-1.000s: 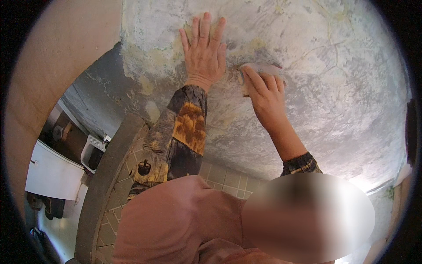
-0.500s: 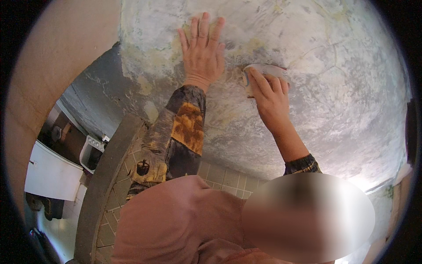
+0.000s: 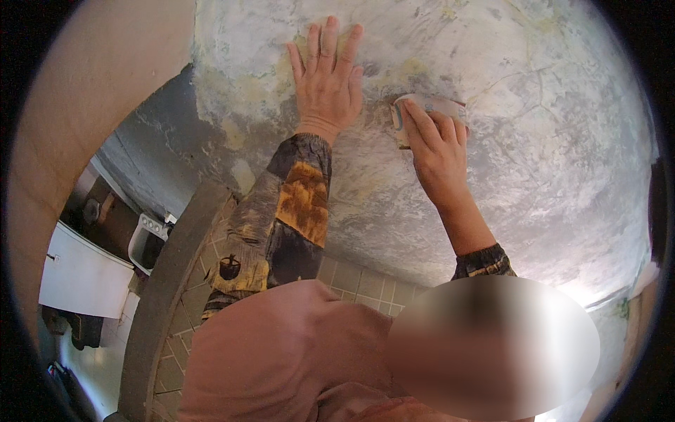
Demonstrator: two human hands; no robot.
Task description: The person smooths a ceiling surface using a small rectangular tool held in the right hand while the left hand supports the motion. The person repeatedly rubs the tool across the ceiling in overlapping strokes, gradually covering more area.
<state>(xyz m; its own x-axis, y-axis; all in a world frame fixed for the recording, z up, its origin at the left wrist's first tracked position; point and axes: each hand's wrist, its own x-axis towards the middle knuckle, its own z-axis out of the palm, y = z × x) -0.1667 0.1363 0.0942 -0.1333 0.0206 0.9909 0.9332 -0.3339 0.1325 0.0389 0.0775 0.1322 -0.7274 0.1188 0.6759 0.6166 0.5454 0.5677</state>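
A mottled grey-white wall (image 3: 534, 169), patchy and yellowish in places, fills the upper middle and right of the view. My left hand (image 3: 325, 95) lies flat against it with the fingers spread, holding nothing. To its right, my right hand (image 3: 439, 158) presses a folded sheet of sandpaper (image 3: 450, 107) onto the wall. The pale printed backing faces me, and a reddish-brown edge shows at its border. Its abrasive face, turned to the wall, is hidden. Dark patterned sleeves (image 3: 299, 204) with ochre patches cover my forearms.
Below the wall lies a tiled floor (image 3: 356, 283), bordered on the left by a curved grey ledge (image 3: 158, 309). Further left are a white panel (image 3: 84, 274) and a small white knobbed appliance (image 3: 148, 243). A peach-coloured wall (image 3: 91, 91) curves along the upper left.
My right hand has slid a little up and to the right along the wall with the sandpaper. My left hand has barely shifted and stays flat.
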